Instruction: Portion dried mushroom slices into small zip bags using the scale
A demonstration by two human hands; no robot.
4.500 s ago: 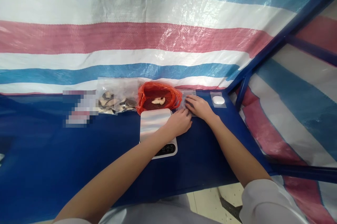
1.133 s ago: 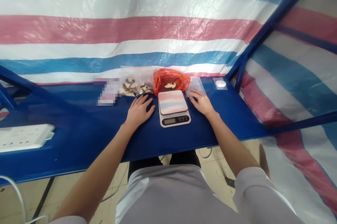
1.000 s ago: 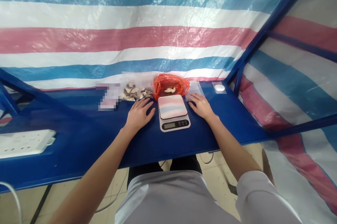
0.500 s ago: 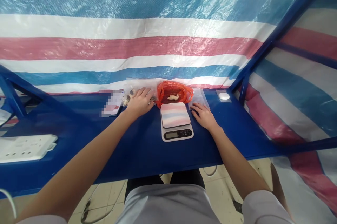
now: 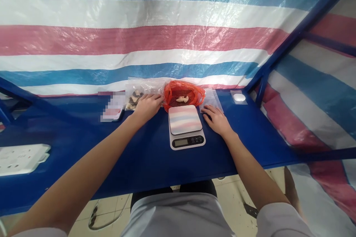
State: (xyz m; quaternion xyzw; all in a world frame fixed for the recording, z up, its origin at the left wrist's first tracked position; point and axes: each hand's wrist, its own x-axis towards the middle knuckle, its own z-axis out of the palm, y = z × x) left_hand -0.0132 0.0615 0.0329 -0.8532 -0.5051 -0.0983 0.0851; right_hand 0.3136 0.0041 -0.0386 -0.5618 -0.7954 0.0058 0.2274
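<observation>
My left hand (image 5: 148,105) lies on the lower right part of a clear plastic bag (image 5: 152,85), fingers stretched toward an orange-red plastic bag and hiding some contents. Dark-and-pale dried pieces (image 5: 135,96), perhaps sliced mushroom, show left of that hand. The orange-red bag (image 5: 169,94) gapes, with a few pale pieces (image 5: 182,99) inside. In front of it stands a digital kitchen scale (image 5: 185,120), its plate bare. Right of the scale, my right hand (image 5: 216,118) rests with fingers spread on the near edge of a flat clear bag (image 5: 210,98). Neither hand holds anything.
A white oval object (image 5: 239,97) lies on a small clear packet at the back right. At left are a blurred-out flat item (image 5: 114,107) and a white power strip (image 5: 22,158). Blue frame bars (image 5: 263,90) and striped sheeting (image 5: 139,40) bound the blue table (image 5: 133,163).
My left hand has slid slightly, its fingers now closer together and pointing right, uncovering more dried pieces. The right hand stays nearly still. The camera view has shifted a little.
</observation>
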